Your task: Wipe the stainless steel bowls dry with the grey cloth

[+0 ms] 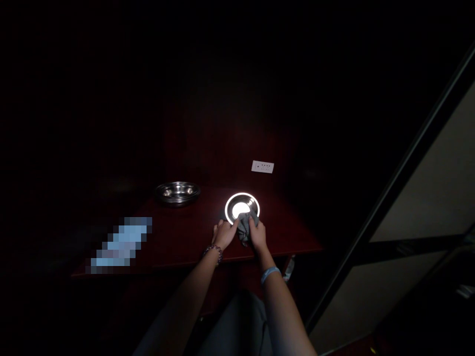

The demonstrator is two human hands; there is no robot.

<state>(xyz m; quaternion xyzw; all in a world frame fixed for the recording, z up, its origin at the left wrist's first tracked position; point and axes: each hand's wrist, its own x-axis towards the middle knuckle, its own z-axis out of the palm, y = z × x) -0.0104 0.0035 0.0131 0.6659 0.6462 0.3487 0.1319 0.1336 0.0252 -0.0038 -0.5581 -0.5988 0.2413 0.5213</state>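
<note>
A shiny steel plate [242, 206] lies on a dark red table [185, 237], lit brightly in an otherwise dark room. My right hand [257, 234] is closed on a grey cloth [244, 228] that rests against the plate's near rim. My left hand [224, 233] grips the plate's near left edge, fingers curled. A bead bracelet sits on my left wrist and a pale blue band on my right.
A second steel bowl [177, 192] stands at the table's far left. A white socket plate [262, 166] is on the dark wall behind. A blurred pale blue patch [120, 245] lies at the table's left. A dark-framed glass panel [408, 198] runs along the right.
</note>
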